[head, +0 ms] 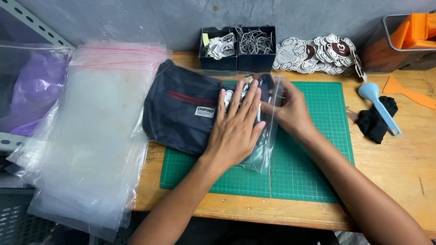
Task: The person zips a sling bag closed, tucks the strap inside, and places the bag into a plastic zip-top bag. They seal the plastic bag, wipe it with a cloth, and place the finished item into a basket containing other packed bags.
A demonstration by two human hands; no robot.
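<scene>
Dark folded garment [181, 111]: matt woven cloth, showing a red stitched stripe and a small white sewn label. Clear bag [268, 136] around it: thin glossy plastic film, wrinkling and catching light. Stack of clear bags [91, 136]: same shiny film, looking cloudy where layered. Cutting mat [309, 159]: matt green, smooth, rubbery-looking, showing a fine printed grid. Bench [399, 168]: bare pale wood, grain showing, slightly scuffed. Blue scoop [377, 104]: smooth plastic, softly shining. Orange scraper [406, 93]: smooth matt plastic. Black rag [374, 122]: matt soft cloth. Cloud-shaped tags [318, 54]: flat card, appearing matt.
</scene>
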